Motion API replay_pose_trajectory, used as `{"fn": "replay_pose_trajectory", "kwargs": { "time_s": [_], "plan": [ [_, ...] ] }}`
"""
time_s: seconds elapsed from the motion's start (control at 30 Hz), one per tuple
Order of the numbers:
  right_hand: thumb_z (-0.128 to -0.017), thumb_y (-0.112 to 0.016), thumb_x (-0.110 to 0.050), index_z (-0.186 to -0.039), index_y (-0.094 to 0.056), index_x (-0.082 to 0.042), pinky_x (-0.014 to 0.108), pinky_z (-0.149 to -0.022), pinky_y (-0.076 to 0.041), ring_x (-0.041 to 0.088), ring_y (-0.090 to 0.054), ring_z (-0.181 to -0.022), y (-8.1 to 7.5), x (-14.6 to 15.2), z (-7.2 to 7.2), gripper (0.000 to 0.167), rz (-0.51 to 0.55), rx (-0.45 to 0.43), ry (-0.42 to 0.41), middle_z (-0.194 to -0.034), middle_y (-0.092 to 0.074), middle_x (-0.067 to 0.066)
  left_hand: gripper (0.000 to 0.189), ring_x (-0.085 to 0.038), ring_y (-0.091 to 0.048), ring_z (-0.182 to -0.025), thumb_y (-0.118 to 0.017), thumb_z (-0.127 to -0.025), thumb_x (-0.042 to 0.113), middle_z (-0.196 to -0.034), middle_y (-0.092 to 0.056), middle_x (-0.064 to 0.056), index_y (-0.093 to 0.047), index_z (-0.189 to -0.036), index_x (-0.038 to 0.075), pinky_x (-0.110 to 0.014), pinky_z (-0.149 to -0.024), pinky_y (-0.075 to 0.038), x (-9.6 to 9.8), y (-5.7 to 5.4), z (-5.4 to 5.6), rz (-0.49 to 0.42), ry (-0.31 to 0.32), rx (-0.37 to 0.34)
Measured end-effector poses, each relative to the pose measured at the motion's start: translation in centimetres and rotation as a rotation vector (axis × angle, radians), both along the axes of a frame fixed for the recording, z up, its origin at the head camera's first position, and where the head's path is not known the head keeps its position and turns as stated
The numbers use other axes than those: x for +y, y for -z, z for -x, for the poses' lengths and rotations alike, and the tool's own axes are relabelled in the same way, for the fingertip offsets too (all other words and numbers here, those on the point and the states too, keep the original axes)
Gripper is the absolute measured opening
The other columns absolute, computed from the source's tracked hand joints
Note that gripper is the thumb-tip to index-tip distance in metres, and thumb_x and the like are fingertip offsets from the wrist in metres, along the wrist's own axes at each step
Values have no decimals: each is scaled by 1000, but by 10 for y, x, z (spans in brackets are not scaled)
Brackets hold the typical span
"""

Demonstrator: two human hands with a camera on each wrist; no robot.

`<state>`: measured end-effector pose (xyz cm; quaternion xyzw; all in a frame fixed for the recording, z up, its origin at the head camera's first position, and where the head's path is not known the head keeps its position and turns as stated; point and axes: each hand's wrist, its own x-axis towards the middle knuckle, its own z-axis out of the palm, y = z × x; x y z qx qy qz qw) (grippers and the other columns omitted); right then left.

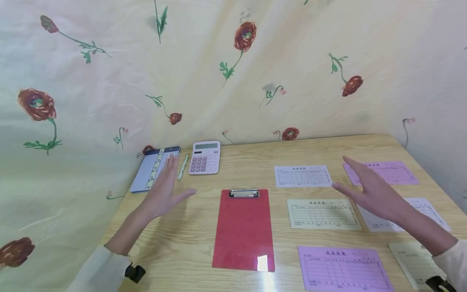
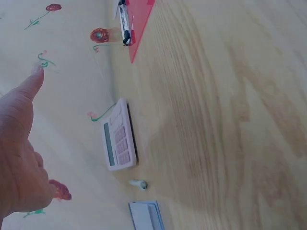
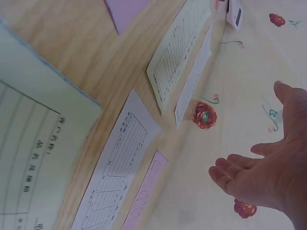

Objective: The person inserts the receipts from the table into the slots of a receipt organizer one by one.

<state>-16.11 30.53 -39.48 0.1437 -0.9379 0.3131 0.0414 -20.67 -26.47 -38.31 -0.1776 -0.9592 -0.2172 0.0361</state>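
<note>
My left hand (image 1: 165,191) is held above the left side of the table, fingers straight and thumb spread, with nothing in it. Behind it lie a blue folder-like pad (image 1: 140,176), a slim pen (image 1: 183,168) and a pink-and-white calculator (image 1: 205,158). Over the printed forms on the right hovers my right hand (image 1: 375,194), also empty, its thumb apart from the fingers. A red clipboard (image 1: 243,231) with a metal clip lies between the hands. Nearest the right hand are a purple form (image 1: 394,173) and a white form (image 1: 425,209), both partly hidden by it.
More forms lie at the right: a white one (image 1: 303,176), a pale green one (image 1: 322,215), a purple one (image 1: 344,269) and another green one (image 1: 414,259) by the right forearm. A flowered cloth (image 1: 204,61) hangs behind the wooden table (image 1: 182,251).
</note>
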Motion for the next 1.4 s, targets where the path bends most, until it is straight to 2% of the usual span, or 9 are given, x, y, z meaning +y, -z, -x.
{"fn": "replay_pose_trajectory", "kwargs": {
  "time_s": [0.13,0.33,0.5,0.67,0.8,1.03,1.23,1.33,1.4],
  "plan": [
    [-103,-71,-38,-167,-15,4,82,-105,-29,63,-29,-145,-1,1,13,95,31,-14,55,-164,-26,39,125,-31,8,-163,-77,-93,59,-177,13,-4,12,-170,17,-62,-126,-11,13,-4,12,-81,21,18],
    [-105,-69,-37,-167,-19,3,79,-94,-39,64,-41,-132,4,0,29,89,93,-8,94,-158,-35,39,124,-30,-1,-163,-84,-92,45,-178,4,-8,7,-171,15,-58,-127,-17,39,-3,22,-172,76,20],
    [-107,-65,-40,-167,-20,2,77,-96,-42,63,-42,-134,12,-2,44,86,138,-54,108,-159,-36,38,119,-24,-3,-163,-84,-94,41,-179,0,-5,2,-172,15,-54,-127,-18,61,7,28,-189,169,21],
    [-108,-61,-45,-167,-19,3,75,-101,-41,61,-40,-138,17,-3,58,87,162,-109,114,-160,-35,37,115,-19,-5,-163,-85,-94,35,-178,-3,2,-2,-172,24,-53,-126,-21,80,17,31,-247,235,1],
    [-109,-59,-47,-167,-18,3,75,-103,-38,60,-38,-140,21,-2,65,87,180,-149,113,-161,-34,37,111,-20,-12,-162,-85,-94,31,-178,-9,3,-7,-173,23,-50,-126,-25,92,26,34,-291,283,-5],
    [-109,-57,-50,-165,-20,6,75,-105,-38,59,-37,-142,27,-2,77,88,173,-195,114,-161,-34,37,106,-18,-22,-160,-86,-93,27,-176,-20,2,-16,-172,20,-42,-125,-29,107,44,40,-318,327,-77],
    [-109,-57,-49,-164,-20,8,72,-109,-38,58,-38,-142,30,0,89,87,155,-246,120,-160,-34,37,104,-11,-23,-158,-86,-92,28,-175,-21,6,-19,-171,25,-36,-123,-32,117,58,41,-295,359,-158],
    [-110,-56,-48,-163,-24,9,69,-106,-42,56,-41,-140,34,2,93,85,149,-256,135,-158,-37,37,101,-12,-26,-157,-86,-92,28,-174,-25,4,-23,-171,27,-35,-121,-34,120,65,42,-283,378,-171],
    [-110,-57,-47,-161,-28,10,61,-101,-48,54,-44,-137,38,4,95,82,145,-257,141,-154,-42,37,98,-15,-30,-156,-87,-92,26,-172,-30,1,-28,-170,23,-35,-121,-35,121,68,42,-274,393,-160]
  ]
}}
